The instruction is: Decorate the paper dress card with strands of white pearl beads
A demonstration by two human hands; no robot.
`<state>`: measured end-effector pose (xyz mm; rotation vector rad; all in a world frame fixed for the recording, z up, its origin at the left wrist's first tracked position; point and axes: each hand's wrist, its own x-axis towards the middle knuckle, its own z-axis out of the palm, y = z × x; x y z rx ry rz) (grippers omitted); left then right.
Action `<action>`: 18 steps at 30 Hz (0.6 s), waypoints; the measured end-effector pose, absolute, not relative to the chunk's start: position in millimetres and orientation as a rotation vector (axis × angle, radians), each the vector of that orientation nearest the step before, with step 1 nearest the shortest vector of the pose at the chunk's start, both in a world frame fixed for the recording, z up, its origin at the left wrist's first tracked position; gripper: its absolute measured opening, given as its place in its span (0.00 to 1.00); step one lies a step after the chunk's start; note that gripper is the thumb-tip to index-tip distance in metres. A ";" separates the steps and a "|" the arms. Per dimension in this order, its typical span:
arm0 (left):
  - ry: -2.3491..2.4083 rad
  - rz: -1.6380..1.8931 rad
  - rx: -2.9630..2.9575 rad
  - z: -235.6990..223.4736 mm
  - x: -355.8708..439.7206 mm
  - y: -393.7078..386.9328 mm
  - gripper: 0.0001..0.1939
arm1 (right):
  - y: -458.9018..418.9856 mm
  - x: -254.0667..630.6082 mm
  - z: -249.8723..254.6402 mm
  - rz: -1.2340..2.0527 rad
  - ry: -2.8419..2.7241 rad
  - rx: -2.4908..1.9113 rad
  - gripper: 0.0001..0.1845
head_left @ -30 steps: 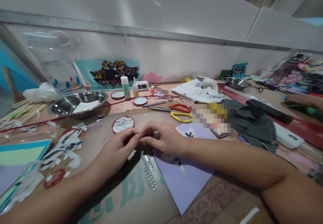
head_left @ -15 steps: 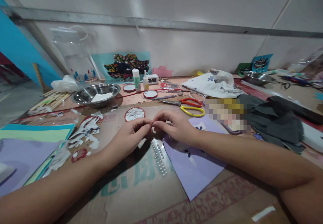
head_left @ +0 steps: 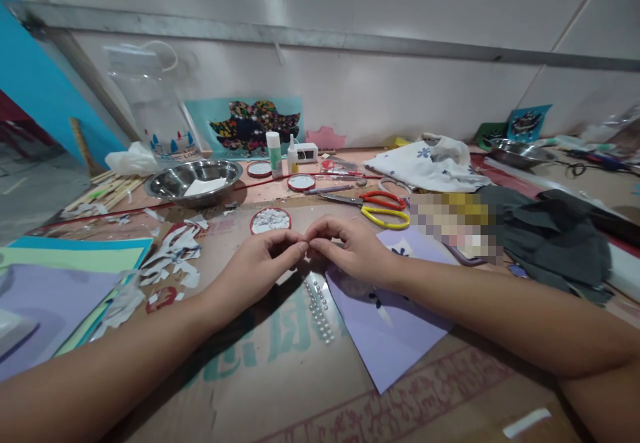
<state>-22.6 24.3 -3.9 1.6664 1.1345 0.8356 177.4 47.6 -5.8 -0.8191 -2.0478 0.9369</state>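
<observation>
My left hand [head_left: 267,256] and my right hand [head_left: 347,246] meet fingertip to fingertip above the cardboard. Both are closed in a pinch, and whatever lies between the fingers is too small or hidden to name. Just below them lies a clear sheet of pearl beads [head_left: 319,313], in rows. A purple sheet of paper [head_left: 387,336] with dark blue flower cut-outs lies under my right hand and forearm. Behind my left hand sits a round red-rimmed lid [head_left: 271,220] filled with small white pieces. Scissors [head_left: 383,210] with red and yellow handles lie beyond my right hand.
A steel bowl [head_left: 195,183] with white paper stands at back left, near a water bottle [head_left: 155,110]. Glue bottles [head_left: 273,153] stand by the wall. White scraps [head_left: 175,253] and coloured sheets [head_left: 60,296] lie left. Patterned white cloth [head_left: 430,165] and dark cloth [head_left: 550,236] lie right.
My view has swung to the right-to-left, so the scene sits further right in the picture. My hands keep their fingertips together over the beads. Another person's hand at the far right is out of view.
</observation>
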 end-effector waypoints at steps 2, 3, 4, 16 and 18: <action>1.159 0.842 1.664 -2.9 -22.2 23.6 0.12 | 47.0 176.6 -6.0 0.992 -2.027 -0.804 0.06; 1.171 0.845 1.667 -2.3 -22.1 23.2 0.12 | 46.7 176.2 -5.9 1.007 -2.024 -0.801 0.05; 1.183 0.846 1.675 -1.7 -22.0 23.0 0.12 | 46.3 175.9 -5.7 1.015 -2.021 -0.797 0.05; 1.237 0.831 1.803 2.0 -22.0 21.1 0.11 | 47.2 176.2 -4.8 1.041 -2.004 -0.808 0.03; 1.245 0.820 1.824 3.0 -21.6 20.7 0.12 | 47.3 176.1 -3.9 1.039 -2.005 -0.809 0.04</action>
